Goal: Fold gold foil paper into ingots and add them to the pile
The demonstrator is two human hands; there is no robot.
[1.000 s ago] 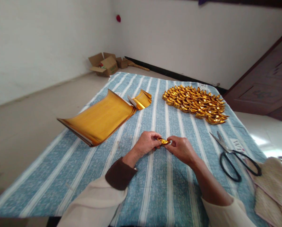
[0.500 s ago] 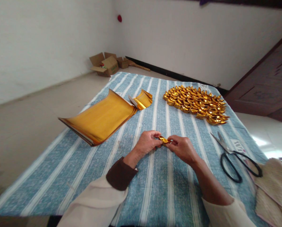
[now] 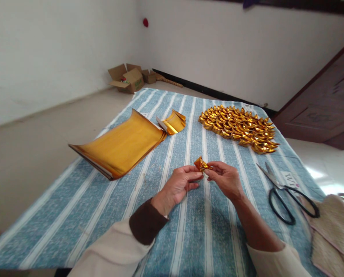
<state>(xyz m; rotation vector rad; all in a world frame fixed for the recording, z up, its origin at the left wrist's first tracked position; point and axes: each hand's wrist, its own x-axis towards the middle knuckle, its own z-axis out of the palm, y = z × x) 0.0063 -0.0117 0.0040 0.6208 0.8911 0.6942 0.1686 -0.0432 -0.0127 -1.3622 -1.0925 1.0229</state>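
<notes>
Between my two hands, over the striped cloth, is a small folded gold paper ingot (image 3: pixel 201 164) with one flap standing up on its left. My right hand (image 3: pixel 227 178) pinches its right end between thumb and fingers. On the lower left side, my left hand (image 3: pixel 181 183) has its thumb and index finger against the paper, with the other fingers curled below. Farther off to the right, many finished-looking gold ingots (image 3: pixel 238 127) sit in a tight group. A stack of flat gold paper sheets (image 3: pixel 122 142) lies on the left, beside a smaller curled gold stack (image 3: pixel 174 122).
Black-handled scissors (image 3: pixel 281 187) lie partly spread on the right of the blue-and-white striped tablecloth (image 3: pixel 148 227). A beige folded cloth (image 3: pixel 333 231) is at the right edge. Cardboard boxes (image 3: pixel 128 79) stand on the floor beyond the table, near the wall.
The paper ingot has risen slightly and turned, and a flap now stands up on its left. My left fingers have shifted from its left end to its lower side.
</notes>
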